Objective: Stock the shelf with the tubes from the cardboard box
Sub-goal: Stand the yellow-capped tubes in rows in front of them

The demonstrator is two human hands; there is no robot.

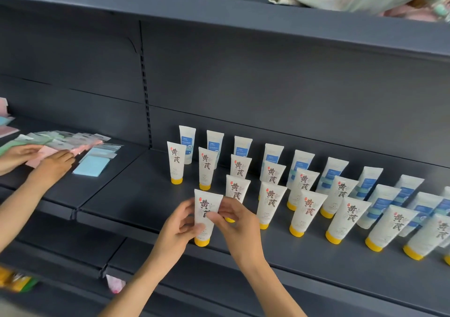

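Observation:
A white tube with a yellow cap (pixel 206 215) stands cap-down near the front edge of the dark grey shelf (pixel 136 195). My left hand (pixel 179 226) grips its left side and my right hand (pixel 235 219) pinches its right side. Behind and to the right stand several matching yellow-capped tubes (pixel 307 213) in rows. Further back is a row of white tubes with blue labels (pixel 300 164). The cardboard box is not in view.
Another person's two hands (pixel 48 165) rest on pink, green and blue flat packets (pixel 91 165) on the neighbouring shelf section at left. An upper shelf (pixel 219 22) holds packaged goods and fabric. Lower shelves hold a pink packet (pixel 114 283) and yellow items.

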